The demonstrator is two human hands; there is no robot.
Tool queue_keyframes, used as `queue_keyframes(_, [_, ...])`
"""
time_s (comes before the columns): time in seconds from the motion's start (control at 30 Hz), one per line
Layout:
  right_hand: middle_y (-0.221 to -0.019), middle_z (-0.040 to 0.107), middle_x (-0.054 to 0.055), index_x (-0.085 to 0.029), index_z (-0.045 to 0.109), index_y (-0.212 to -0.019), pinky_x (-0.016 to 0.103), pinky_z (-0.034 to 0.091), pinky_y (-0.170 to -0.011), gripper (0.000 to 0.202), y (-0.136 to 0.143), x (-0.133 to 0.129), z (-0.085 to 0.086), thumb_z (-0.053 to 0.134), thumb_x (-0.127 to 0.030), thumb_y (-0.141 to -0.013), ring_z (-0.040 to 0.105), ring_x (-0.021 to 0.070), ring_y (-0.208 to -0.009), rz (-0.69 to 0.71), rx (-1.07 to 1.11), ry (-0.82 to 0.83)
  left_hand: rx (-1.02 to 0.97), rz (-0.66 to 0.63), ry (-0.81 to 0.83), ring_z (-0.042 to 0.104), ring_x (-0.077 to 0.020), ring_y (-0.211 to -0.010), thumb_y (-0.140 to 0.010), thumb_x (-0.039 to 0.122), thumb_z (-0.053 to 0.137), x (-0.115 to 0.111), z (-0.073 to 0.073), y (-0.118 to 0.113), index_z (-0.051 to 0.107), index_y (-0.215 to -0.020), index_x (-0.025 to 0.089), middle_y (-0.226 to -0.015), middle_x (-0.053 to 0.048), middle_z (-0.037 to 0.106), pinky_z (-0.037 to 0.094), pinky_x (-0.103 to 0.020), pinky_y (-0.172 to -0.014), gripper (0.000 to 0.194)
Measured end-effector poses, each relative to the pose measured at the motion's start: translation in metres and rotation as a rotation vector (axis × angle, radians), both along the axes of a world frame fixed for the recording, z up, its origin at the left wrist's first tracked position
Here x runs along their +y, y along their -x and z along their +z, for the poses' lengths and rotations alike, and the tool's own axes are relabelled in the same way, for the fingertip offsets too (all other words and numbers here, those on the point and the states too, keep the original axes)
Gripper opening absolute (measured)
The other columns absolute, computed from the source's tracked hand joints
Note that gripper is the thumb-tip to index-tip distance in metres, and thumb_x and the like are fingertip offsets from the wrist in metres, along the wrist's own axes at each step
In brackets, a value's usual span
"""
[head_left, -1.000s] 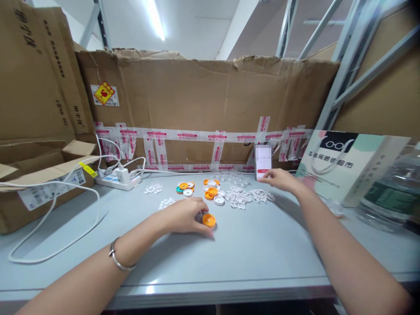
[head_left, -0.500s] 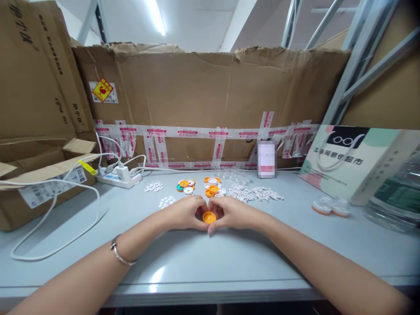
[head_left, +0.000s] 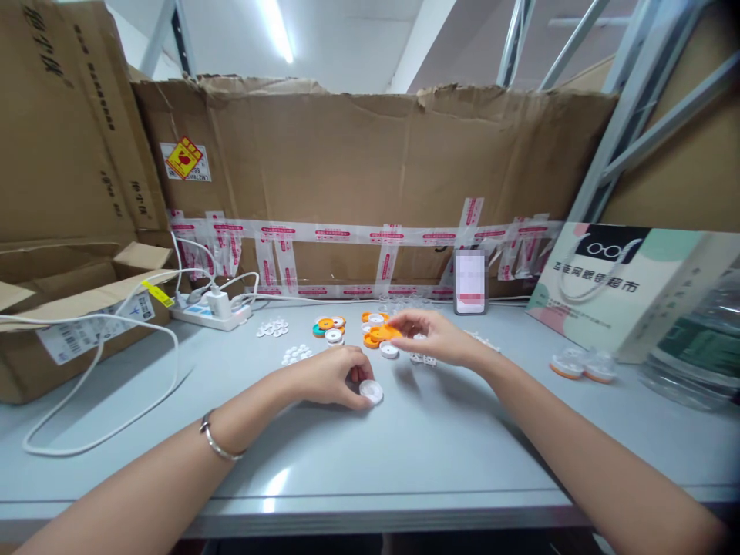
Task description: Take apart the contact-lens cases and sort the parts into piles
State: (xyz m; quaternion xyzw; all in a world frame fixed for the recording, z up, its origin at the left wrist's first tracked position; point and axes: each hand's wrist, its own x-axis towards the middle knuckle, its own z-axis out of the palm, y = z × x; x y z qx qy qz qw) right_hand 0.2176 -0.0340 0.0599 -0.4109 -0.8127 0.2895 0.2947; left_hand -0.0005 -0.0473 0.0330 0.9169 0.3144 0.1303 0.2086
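Observation:
My left hand (head_left: 341,378) pinches a small white round cap (head_left: 371,391) at its edge, low over the middle of the table. To its upper right, my right hand (head_left: 428,336) reaches over the loose pieces with an orange round cap (head_left: 391,331) at its fingertips. Under and beside that cap lie more orange caps (head_left: 371,339) and a white cap (head_left: 389,351). Small white plastic parts (head_left: 423,359) are partly covered by my right hand. Left of them sits a cluster of green, orange and white caps (head_left: 327,324).
Little white pieces (head_left: 297,354) lie beyond my left forearm, near another small white group (head_left: 271,328). Two clear-topped orange pieces (head_left: 581,365) stand at right, before a paper bag (head_left: 613,285). A phone (head_left: 470,281) leans at the back. A power strip (head_left: 211,312) trails white cables.
My hands have moved apart; the right went up and right to the orange caps. The orange face between my hands has given way to a white one in my left hand.

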Motion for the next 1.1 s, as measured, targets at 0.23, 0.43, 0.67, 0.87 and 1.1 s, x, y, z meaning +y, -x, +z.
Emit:
queue_keyframes(0.23, [-0.101,0.064,0.005,-0.018,0.061,-0.101,0.028,0.046,-0.068,0.037,-0.009,0.019,-0.005,0.061,-0.038,-0.07,0.056,0.0139,-0.071,-0.334,0.043,-0.181,0.032,-0.013,-0.006,0.05,-0.014,-0.075,-0.066,0.03,0.058,-0.003,0.005,0.002,0.059,-0.094,0.019,-0.085,-0.002,0.055,0.041,-0.024,-0.068,0.03])
queue_keyframes(0.43, [-0.105,0.062,0.006,-0.019,0.058,-0.106,0.029,0.046,-0.068,0.038,-0.011,0.023,-0.012,0.059,-0.037,-0.073,0.056,0.0139,-0.071,-0.324,0.017,-0.236,0.035,-0.046,0.001,0.051,-0.0137,-0.076,-0.067,0.025,0.057,-0.007,0.01,0.001,0.059,-0.095,0.02,-0.088,-0.002,0.053,0.041,-0.023,-0.07,0.029])
queue_keyframes(0.67, [-0.098,0.063,0.006,-0.017,0.053,-0.102,0.03,0.042,-0.076,0.03,-0.008,0.035,-0.027,0.056,-0.03,-0.075,0.056,0.0179,-0.089,-0.357,-0.16,-0.353,0.024,-0.042,0.006,0.052,-0.0142,-0.076,-0.068,0.024,0.056,-0.01,0.009,-0.002,0.059,-0.095,0.019,-0.087,-0.002,0.053,0.041,-0.024,-0.071,0.028])
queue_keyframes(0.87, [-0.096,0.063,0.008,-0.017,0.06,-0.088,0.034,0.037,-0.083,0.017,-0.006,0.048,-0.034,0.055,-0.028,-0.076,0.053,0.0221,-0.094,-0.331,-0.384,-0.383,0.022,-0.053,-0.002,0.052,-0.0136,-0.075,-0.069,0.026,0.056,-0.009,0.009,-0.001,0.059,-0.095,0.019,-0.087,-0.002,0.053,0.042,-0.024,-0.07,0.027])
queue_keyframes(1.1, [-0.097,0.065,0.007,-0.019,0.064,-0.088,0.032,0.037,-0.084,0.017,-0.003,0.051,-0.041,0.054,-0.028,-0.078,0.055,0.0214,-0.094,-0.269,-0.399,-0.332,0.026,-0.048,-0.006,0.052,-0.014,-0.076,-0.069,0.026,0.056,-0.009,0.009,-0.002,0.059,-0.095,0.019,-0.087,-0.003,0.053,0.042,-0.024,-0.07,0.027])
